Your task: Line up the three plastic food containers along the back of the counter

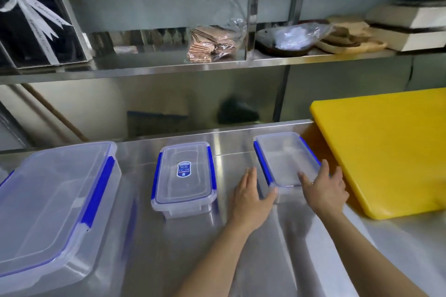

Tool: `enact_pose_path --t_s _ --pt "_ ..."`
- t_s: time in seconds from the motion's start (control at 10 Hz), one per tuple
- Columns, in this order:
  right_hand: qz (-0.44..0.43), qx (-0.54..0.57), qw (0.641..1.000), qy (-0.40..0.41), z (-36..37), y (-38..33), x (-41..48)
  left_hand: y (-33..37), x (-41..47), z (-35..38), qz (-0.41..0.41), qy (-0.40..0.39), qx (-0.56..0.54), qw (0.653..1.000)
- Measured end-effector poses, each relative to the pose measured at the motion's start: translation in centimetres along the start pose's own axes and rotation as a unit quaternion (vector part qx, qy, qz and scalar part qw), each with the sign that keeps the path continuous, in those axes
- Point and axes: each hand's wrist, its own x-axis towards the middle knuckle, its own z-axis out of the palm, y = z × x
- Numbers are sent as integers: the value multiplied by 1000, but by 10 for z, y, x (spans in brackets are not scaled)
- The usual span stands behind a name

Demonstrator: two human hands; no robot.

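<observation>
Three clear plastic food containers with blue latches on a stainless-steel counter (pixel 241 260), seen from the head camera. The large container (pixel 55 200) sits at far left, the labelled middle container (pixel 184 177) stands apart from it, and the right container (pixel 288 159) lies nearest the counter's back edge, just beside the yellow cutting board (pixel 391 149). The left hand (pixel 252 198) lies with fingers spread flat against the near left corner of the right container; the right hand (pixel 324 190) rests open over its near right corner, fingers on the lid, neither hand closed around the body. Risks, as judged from this pose: uneven pressure from the two flat palms could rotate the light container on the slick steel, skewing it out of line; a push too far to the right could jam a latch against the cutting board; a hard shove could drive it into the raised back edge. The other two containers appear further from the back and not yet aligned.
</observation>
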Motion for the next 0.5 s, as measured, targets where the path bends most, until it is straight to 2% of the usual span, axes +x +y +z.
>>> enact_pose_path --t_s 0.1,0.2,0.3,0.4,0.5 --pt "8 71 995 -67 5 20 11 9 7 25 -15 -38 14 999" --pt "-20 152 983 -99 10 28 15 15 9 41 -31 -42 5 999" --pt "-37 155 981 -109 12 30 18 16 10 46 -38 -21 -2 999" --pt "-43 131 981 -133 13 33 22 16 8 46 -37 -34 -6 999" --pt "-28 45 991 -125 7 30 27 23 5 34 -35 -22 10 999"
